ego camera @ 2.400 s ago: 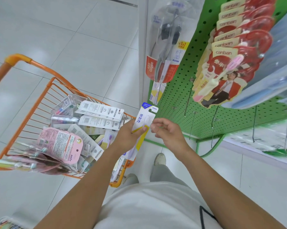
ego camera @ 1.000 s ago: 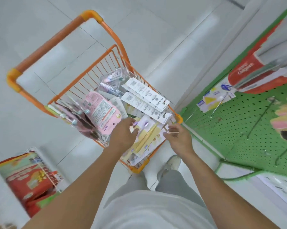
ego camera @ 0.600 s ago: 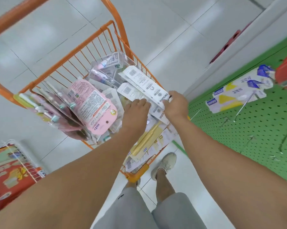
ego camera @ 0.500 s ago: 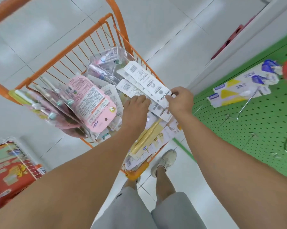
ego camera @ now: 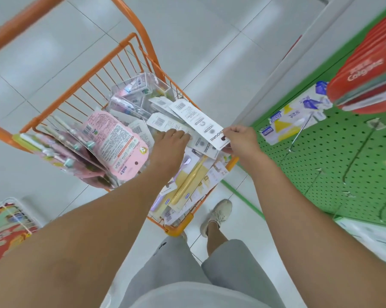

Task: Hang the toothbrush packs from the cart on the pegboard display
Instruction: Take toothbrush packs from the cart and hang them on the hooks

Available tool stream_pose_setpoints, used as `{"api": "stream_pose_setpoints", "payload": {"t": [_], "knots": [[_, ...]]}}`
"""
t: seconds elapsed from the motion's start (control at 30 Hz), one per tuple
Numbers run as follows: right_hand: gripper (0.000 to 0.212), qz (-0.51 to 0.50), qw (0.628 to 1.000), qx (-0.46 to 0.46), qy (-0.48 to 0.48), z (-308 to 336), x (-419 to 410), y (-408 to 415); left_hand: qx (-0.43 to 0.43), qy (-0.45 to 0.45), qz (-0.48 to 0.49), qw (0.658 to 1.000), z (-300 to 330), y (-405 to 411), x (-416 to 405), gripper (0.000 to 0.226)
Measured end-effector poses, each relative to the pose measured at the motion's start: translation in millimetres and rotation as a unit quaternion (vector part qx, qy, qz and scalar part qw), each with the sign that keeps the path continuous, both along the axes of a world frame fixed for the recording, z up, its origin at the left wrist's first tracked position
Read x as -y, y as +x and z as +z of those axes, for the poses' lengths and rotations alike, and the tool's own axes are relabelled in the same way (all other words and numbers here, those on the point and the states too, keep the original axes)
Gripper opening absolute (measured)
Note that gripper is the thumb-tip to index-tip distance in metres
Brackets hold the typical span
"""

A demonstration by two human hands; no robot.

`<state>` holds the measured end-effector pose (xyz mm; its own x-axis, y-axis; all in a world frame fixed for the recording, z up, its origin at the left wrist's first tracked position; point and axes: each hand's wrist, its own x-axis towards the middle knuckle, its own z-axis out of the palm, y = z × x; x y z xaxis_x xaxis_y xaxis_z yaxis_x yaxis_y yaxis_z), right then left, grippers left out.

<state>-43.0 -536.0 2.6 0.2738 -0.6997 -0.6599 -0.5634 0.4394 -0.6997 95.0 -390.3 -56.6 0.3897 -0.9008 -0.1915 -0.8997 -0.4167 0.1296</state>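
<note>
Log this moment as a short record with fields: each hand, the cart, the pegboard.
right hand: right hand pinches the near end of a long white pack, lifting it over the pile
left hand: left hand rests on a second white pack in the cart
cart: orange cart piled with toothbrush packs
pegboard: green pegboard, several bare hooks

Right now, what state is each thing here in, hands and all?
right hand: pinching the white pack's end
white pack: lifted at an angle over the pile
left hand: fingers resting on the packs in the cart
cart: heaped with packs
pegboard hooks: mostly bare
yellow-and-blue packs: hung on a hook
</note>
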Motion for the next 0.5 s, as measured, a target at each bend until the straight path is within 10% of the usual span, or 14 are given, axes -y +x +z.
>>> {"api": "stream_pose_setpoints", "payload": {"t": [0.5], "knots": [[0.028, -0.114, 0.930, 0.264, 0.230, 100.4, -35.0, -66.6, -0.080, -0.221, 0.049, 0.971, 86.3, 2.0, -32.8, 0.013]]}}
